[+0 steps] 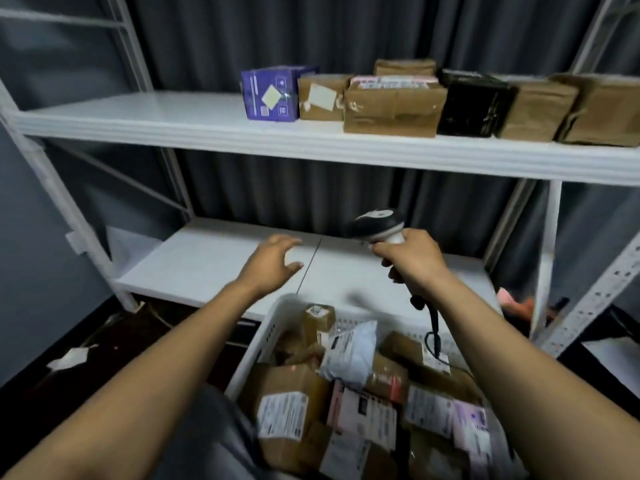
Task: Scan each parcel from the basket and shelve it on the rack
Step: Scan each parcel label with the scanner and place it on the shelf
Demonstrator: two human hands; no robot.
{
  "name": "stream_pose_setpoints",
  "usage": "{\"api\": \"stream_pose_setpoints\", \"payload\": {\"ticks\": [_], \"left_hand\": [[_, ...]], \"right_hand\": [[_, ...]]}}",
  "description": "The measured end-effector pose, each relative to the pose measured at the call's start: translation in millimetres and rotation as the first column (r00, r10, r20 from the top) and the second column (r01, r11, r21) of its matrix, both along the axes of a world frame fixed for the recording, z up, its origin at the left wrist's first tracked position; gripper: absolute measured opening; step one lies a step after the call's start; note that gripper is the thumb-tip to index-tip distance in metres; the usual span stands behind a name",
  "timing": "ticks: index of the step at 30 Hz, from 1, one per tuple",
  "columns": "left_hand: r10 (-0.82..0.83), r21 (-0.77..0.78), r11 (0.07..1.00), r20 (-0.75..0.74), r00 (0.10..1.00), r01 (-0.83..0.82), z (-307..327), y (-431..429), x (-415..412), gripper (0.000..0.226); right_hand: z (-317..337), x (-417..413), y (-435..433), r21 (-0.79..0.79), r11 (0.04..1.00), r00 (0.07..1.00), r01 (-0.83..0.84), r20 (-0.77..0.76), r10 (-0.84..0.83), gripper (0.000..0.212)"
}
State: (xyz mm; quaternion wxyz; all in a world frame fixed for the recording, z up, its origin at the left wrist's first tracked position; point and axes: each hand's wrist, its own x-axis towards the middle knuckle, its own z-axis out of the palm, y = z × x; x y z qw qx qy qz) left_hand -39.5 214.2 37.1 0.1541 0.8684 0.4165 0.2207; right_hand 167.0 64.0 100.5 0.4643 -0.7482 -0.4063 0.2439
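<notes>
Two white rack (173, 133) shelves are facing me, taped cardboard parcels (394, 109) lining the upper. The slotted plastic basket (273, 327) is holding more below. My right hand (412, 261) is gripping the scanner (377, 223), nose pointing left, handle near upright; my left hand (273, 263) is hovering open.

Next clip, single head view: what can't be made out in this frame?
Head view:
Parcel labels in the basket: blurred, unreadable.
Basket's near end: cut off by bottom edge.
Scanner handle: hidden in the grip of the right hand.
Rightmost shelf parcel: cut off by right edge.
</notes>
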Motion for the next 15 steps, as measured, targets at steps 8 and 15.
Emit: {"api": "stream_pose_setpoints", "payload": {"ticks": [8,15], "left_hand": [[-0.09,-0.356,0.934,-0.117,0.989,0.043,-138.8,-74.4,-34.8,0.048],[-0.115,-0.499,0.866,-0.249,0.962,-0.026,-193.6,-91.7,-48.2,0.084]], "right_hand": [[-88.1,-19.5,-40.8,-0.199,0.976,0.996,-0.085,-0.034,0.079,0.013],[-134.3,-32.1,-48.6,-0.286,0.953,0.994,-0.103,0.014,0.112,0.013]]}}
